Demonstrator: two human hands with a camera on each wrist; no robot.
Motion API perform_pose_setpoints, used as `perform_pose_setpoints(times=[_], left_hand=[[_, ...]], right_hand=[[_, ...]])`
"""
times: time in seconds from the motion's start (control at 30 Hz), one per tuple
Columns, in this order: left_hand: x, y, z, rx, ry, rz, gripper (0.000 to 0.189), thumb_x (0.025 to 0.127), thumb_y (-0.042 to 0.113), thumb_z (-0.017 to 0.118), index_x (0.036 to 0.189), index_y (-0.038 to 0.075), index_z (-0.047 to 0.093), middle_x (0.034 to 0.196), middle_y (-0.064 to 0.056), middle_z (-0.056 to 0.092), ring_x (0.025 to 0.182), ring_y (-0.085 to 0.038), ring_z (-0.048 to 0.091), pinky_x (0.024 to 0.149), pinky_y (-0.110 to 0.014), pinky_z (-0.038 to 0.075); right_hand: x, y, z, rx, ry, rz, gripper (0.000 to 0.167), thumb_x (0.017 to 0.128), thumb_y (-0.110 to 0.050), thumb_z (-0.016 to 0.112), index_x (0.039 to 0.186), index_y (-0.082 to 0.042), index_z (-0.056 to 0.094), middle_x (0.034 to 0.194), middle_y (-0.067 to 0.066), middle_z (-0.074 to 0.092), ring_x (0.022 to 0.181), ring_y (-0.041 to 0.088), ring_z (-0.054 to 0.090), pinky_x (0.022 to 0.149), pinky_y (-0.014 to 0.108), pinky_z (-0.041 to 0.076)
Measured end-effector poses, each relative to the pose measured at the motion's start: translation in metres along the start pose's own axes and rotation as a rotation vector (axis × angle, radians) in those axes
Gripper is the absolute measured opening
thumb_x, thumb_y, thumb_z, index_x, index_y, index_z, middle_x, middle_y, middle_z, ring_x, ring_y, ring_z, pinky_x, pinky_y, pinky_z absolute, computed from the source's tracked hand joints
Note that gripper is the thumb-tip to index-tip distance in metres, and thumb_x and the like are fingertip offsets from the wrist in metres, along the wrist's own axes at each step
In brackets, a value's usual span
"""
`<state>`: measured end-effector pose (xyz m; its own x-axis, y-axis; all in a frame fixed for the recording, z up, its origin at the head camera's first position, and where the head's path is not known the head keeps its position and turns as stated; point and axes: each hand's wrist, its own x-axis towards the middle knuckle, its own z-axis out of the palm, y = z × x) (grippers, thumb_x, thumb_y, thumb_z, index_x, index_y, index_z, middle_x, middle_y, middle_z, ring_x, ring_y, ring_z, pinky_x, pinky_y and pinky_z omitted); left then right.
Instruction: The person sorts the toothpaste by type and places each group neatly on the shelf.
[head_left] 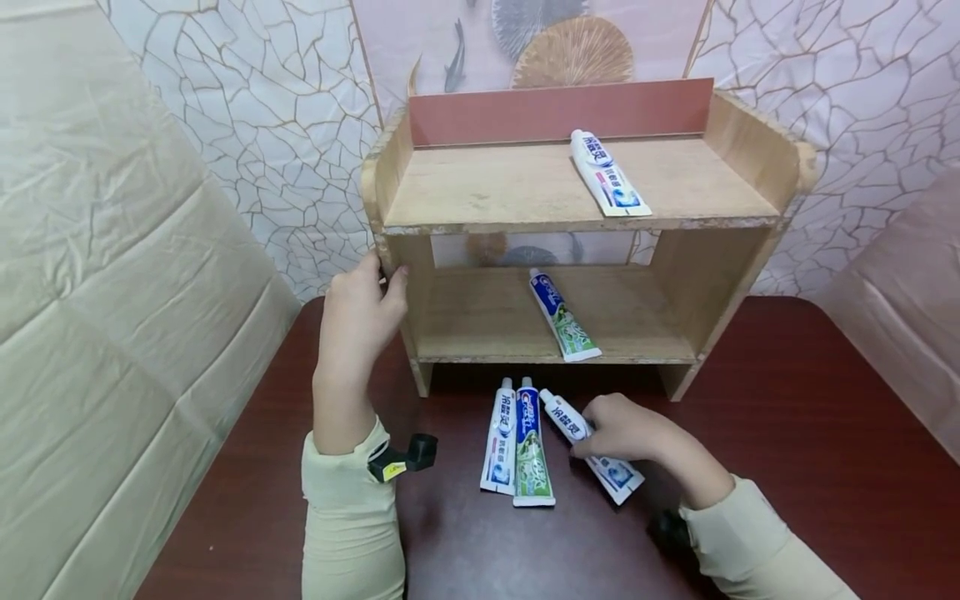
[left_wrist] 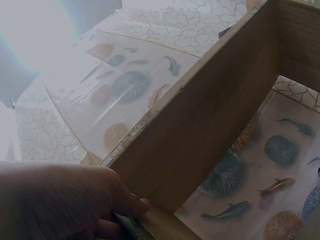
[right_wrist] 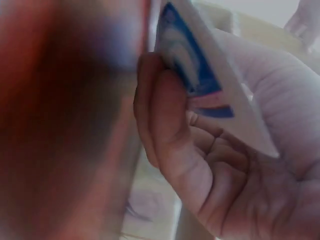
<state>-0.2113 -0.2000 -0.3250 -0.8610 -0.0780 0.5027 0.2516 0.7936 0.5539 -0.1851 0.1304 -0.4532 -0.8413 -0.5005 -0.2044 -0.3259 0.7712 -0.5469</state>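
Observation:
At the left upright of a small wooden shelf unit (head_left: 401,287), my left hand (head_left: 360,312) grips the panel's front edge. The left wrist view shows the thumb of that hand (left_wrist: 75,200) over the wooden board (left_wrist: 195,110). My right hand (head_left: 626,429) pinches a white toothpaste tube (head_left: 566,419) by its middle, low over the table, its cap toward the shelf. Curled fingers (right_wrist: 172,115) hold this tube (right_wrist: 185,55) in the right wrist view. Left of it, a white toothpaste tube (head_left: 498,442) and a blue-green Crest tube (head_left: 531,454) lie side by side.
Another white toothpaste tube (head_left: 609,179) lies on the upper shelf. A blue-green Crest tube (head_left: 564,318) lies on the lower shelf, its end at the front edge. The unit stands on a dark red table (head_left: 810,433), before a patterned wall covering (head_left: 255,108).

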Motion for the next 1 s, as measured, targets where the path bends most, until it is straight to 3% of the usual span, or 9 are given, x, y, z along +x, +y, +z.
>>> perform_pose_setpoints(times=[0.17,0.37,0.5,0.7,1.0], left_hand=[[0.001,0.000,-0.001,-0.003,0.005,0.000,0.030,0.101,0.028,0.057,0.113,0.001,0.064,0.108,-0.022,0.072,0.103,-0.035,0.069,0.080,-0.051,0.055],[0.000,-0.001,-0.001,-0.009,0.002,0.003,0.027,0.101,0.027,0.058,0.111,0.003,0.064,0.106,-0.021,0.072,0.100,-0.034,0.070,0.078,-0.050,0.055],[0.000,-0.001,0.000,-0.011,-0.003,0.001,0.027,0.101,0.028,0.058,0.111,0.003,0.064,0.107,-0.021,0.072,0.101,-0.035,0.070,0.078,-0.050,0.055],[0.000,0.001,0.000,-0.013,-0.005,-0.001,0.029,0.101,0.028,0.058,0.112,0.002,0.064,0.109,-0.022,0.072,0.104,-0.034,0.069,0.080,-0.050,0.056],[0.000,0.000,0.000,-0.012,-0.006,0.003,0.029,0.101,0.029,0.059,0.112,0.002,0.064,0.111,-0.022,0.071,0.107,-0.034,0.069,0.085,-0.050,0.055]], right_hand=[[-0.008,-0.008,-0.019,0.023,0.043,-0.033,0.025,0.083,-0.028,0.079,0.073,-0.012,0.063,0.059,-0.006,0.056,0.052,0.008,0.054,0.051,0.028,0.046],[-0.021,-0.023,-0.032,0.097,0.069,-0.040,0.031,0.089,-0.037,0.076,0.094,-0.009,0.067,0.066,-0.005,0.063,0.057,0.011,0.062,0.054,0.030,0.052],[-0.027,-0.031,-0.038,0.134,0.102,-0.089,0.032,0.090,-0.041,0.075,0.095,-0.010,0.065,0.065,-0.005,0.064,0.055,0.013,0.063,0.052,0.031,0.052],[-0.029,-0.040,-0.048,0.194,0.150,-0.125,0.036,0.092,-0.042,0.073,0.108,-0.010,0.065,0.073,-0.002,0.067,0.057,0.014,0.067,0.053,0.032,0.055],[-0.027,-0.050,-0.063,0.240,0.174,-0.131,0.035,0.092,-0.040,0.074,0.104,-0.008,0.064,0.078,0.003,0.069,0.059,0.016,0.069,0.052,0.034,0.056]])
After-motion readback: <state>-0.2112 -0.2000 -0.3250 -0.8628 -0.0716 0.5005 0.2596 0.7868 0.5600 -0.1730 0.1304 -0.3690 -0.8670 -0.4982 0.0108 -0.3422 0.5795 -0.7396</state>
